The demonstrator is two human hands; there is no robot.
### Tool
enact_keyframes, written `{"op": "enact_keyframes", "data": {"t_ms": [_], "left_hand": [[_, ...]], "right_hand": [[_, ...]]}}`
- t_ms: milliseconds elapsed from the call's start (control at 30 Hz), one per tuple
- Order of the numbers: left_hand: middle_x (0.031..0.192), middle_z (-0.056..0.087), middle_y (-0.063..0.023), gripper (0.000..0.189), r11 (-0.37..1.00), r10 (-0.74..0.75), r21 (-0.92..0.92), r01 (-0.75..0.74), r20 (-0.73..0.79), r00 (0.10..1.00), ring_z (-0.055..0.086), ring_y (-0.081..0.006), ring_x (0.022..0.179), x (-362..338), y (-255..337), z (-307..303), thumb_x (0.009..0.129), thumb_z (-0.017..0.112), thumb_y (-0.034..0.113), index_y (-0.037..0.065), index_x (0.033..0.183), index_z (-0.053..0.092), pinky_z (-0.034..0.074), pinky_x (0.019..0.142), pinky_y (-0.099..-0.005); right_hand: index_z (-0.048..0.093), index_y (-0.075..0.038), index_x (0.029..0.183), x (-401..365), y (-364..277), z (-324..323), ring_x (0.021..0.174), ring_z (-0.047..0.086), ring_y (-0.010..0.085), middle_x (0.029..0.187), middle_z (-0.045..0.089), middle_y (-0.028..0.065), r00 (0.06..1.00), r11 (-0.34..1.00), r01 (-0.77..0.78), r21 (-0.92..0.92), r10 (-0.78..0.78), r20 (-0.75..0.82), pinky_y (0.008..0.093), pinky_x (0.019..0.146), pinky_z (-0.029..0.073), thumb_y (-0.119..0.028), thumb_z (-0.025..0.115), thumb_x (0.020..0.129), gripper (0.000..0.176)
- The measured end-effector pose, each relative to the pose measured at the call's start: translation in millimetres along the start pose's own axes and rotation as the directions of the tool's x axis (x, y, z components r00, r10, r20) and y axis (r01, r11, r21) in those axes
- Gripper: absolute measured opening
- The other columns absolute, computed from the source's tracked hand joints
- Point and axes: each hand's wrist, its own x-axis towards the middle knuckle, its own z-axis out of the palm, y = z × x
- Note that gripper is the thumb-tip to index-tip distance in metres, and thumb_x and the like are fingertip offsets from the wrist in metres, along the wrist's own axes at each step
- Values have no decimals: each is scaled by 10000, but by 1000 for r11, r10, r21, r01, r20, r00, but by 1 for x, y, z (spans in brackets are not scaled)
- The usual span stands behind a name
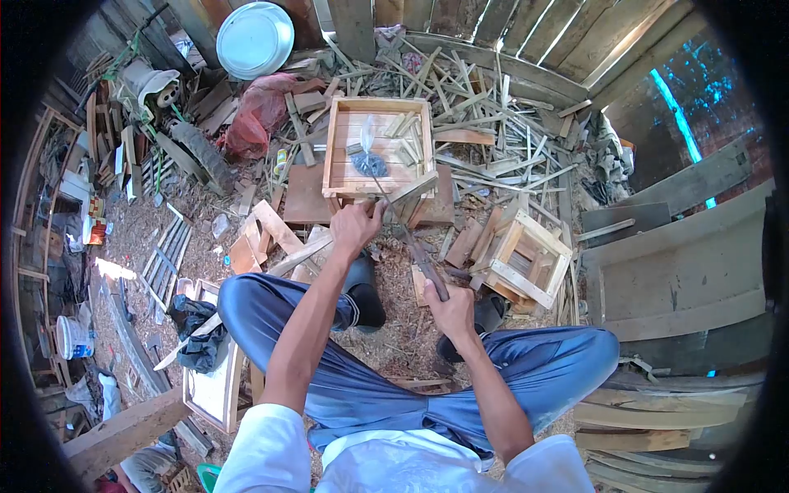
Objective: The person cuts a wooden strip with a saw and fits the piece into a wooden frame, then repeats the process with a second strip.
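Note:
My right hand (450, 312) is closed around the dark wooden handle of a long, narrow knife (427, 269). Its thin blade points up and away, passing close to my left hand. My left hand (355, 228) is closed at the front edge of an open wooden box (329, 148), gripping a short wooden strip (413, 189) that slants to the right. Inside the box lie several small wood pieces (408, 152) and a clear plastic bag (370, 163) with small dark bits, probably nails. Exactly where blade and strip meet is hard to make out.
A small wooden frame (530, 255) stands by my right foot. Scrap strips (501, 131) pile up behind the box. To the left are a red mesh bag (256, 115), a slatted panel (167, 256) and a black plastic bag (197, 333). Curved boards (674, 411) lie at right.

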Motion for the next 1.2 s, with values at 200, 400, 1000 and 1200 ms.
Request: {"op": "enact_keyframes", "data": {"t_ms": [200, 400, 1000, 1200], "left_hand": [[670, 653, -174, 437, 1000, 4, 3, -4, 8, 1000, 652, -385, 679, -1, -3, 4, 898, 530, 498, 111, 800, 706, 509, 618, -480], [649, 651, -188, 442, 999, 49, 12, -49, -63, 997, 658, -369, 624, -2, -3, 6, 896, 533, 511, 125, 855, 744, 525, 584, -461], [635, 647, -193, 428, 996, 83, 22, -81, -99, 992, 657, -364, 604, -1, -3, 8, 897, 537, 503, 130, 883, 747, 523, 557, -453], [644, 649, -195, 411, 993, 117, 15, -116, -135, 984, 659, -364, 602, -5, -5, 7, 892, 550, 478, 120, 880, 752, 525, 556, -448]], "right_hand": [[599, 31, 625, -3, -1, -4, 415, 379, 114, 436, 402, 93, 1000, 999, 14, -30, -13, 21, 364, 428, 342, -314, 657, 878, 431], [605, 44, 685, 11, -4, 6, 415, 398, 152, 468, 408, 142, 999, 997, 52, -51, -51, 6, 374, 440, 355, -312, 639, 888, 411], [637, 25, 685, 9, -4, -4, 488, 584, 365, 530, 522, 218, 996, 995, 70, -73, -66, 53, 435, 502, 436, -373, 623, 887, 446], [611, 41, 665, -27, 4, -18, 422, 522, 285, 501, 470, 199, 998, 999, -46, 22, 45, 38, 400, 469, 403, -314, 615, 904, 428]]}}
